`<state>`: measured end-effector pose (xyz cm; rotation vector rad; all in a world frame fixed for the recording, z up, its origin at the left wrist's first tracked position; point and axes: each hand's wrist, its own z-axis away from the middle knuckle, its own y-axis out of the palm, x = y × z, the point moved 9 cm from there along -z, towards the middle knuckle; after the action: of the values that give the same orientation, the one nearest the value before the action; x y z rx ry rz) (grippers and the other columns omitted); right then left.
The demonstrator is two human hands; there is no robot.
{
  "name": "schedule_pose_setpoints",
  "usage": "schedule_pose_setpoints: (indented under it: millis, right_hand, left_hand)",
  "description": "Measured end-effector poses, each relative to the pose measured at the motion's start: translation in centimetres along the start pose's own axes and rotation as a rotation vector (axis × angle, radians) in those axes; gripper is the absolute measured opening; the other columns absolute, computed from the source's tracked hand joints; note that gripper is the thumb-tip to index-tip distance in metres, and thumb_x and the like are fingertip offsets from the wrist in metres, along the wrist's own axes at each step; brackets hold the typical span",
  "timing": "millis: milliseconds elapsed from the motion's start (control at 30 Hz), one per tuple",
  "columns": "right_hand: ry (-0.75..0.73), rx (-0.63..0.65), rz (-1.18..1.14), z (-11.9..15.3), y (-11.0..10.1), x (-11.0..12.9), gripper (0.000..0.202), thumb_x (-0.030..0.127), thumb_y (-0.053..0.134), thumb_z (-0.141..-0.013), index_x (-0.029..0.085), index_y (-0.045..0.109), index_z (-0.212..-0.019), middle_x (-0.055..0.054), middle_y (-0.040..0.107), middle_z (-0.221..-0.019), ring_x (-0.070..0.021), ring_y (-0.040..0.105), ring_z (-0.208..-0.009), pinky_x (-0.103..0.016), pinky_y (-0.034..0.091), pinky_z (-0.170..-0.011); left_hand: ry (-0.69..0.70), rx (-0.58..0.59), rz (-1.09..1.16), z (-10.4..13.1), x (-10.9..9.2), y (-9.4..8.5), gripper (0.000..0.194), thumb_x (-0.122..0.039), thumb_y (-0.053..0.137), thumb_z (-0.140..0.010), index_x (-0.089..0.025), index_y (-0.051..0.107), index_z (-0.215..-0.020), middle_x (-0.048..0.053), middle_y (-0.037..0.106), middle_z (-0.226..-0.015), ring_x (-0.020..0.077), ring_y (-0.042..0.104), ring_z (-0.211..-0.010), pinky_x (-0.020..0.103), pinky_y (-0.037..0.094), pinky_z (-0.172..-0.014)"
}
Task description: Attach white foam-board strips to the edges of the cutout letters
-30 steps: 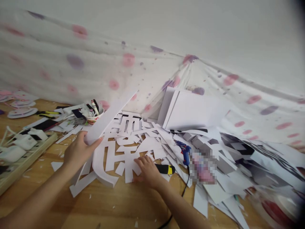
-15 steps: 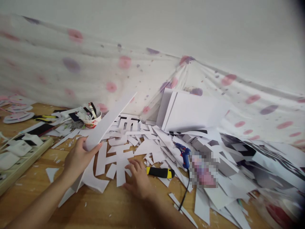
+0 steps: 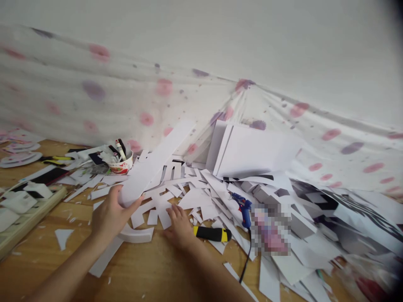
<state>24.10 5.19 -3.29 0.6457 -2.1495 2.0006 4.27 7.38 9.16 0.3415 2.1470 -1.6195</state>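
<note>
A long white board strip (image 3: 160, 159) slants up and away from my left hand (image 3: 111, 212), pinched between thumb and fingers. Below that hand a curved white strip (image 3: 138, 235) lies near a straight white strip (image 3: 105, 256), both partly hidden by the hand or each other. My right hand (image 3: 179, 226) rests low over the table, its fingers stretched forward and touching a white cut-out piece (image 3: 163, 207). Just right of it lies a black and yellow utility knife (image 3: 212, 234); its blade is not visible.
White scraps (image 3: 197, 197) cover the middle. A blue glue gun (image 3: 243, 205) with a black cord lies right, beside a pixelated pink item (image 3: 270, 230). White boards (image 3: 258, 151) lean against spotted sheeting (image 3: 126, 92). Left are a pen bowl (image 3: 121, 165), pliers (image 3: 56, 160) and a power strip (image 3: 34, 222).
My left hand has shifted right, and its strip has turned to show more of its broad face. The curved strip has moved right. Cut-outs by my right hand have slid and turned slightly.
</note>
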Motion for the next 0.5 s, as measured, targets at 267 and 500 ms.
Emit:
schedule_pose_setpoints:
  millis: [267, 500]
  right_hand:
    - [0.083, 0.024, 0.010, -2.0, -0.7, -0.1, 0.082, 0.044, 0.074, -0.055, 0.017, 0.042, -0.126, -0.013, 0.050, -0.123, -0.0294, 0.039, -0.119, -0.043, 0.031, -0.098]
    - [0.014, -0.233, 0.024, -0.7, -2.6, 1.4, 0.065, 0.044, 0.073, -0.054, 0.020, 0.053, -0.111, -0.013, 0.047, -0.121, -0.0311, 0.038, -0.115, -0.046, 0.031, -0.097]
  left_hand:
    - [-0.022, 0.029, 0.005, -0.1, 0.0, 0.5, 0.059, -0.063, 0.047, -0.067, -0.022, 0.045, -0.109, 0.010, 0.065, -0.090, 0.0300, 0.063, -0.081, 0.033, 0.043, -0.060]
    - [-0.022, 0.006, 0.042, 0.4, 0.1, 0.2, 0.058, -0.063, 0.050, -0.065, -0.022, 0.046, -0.106, 0.004, 0.063, -0.073, 0.0282, 0.062, -0.073, 0.033, 0.043, -0.059]
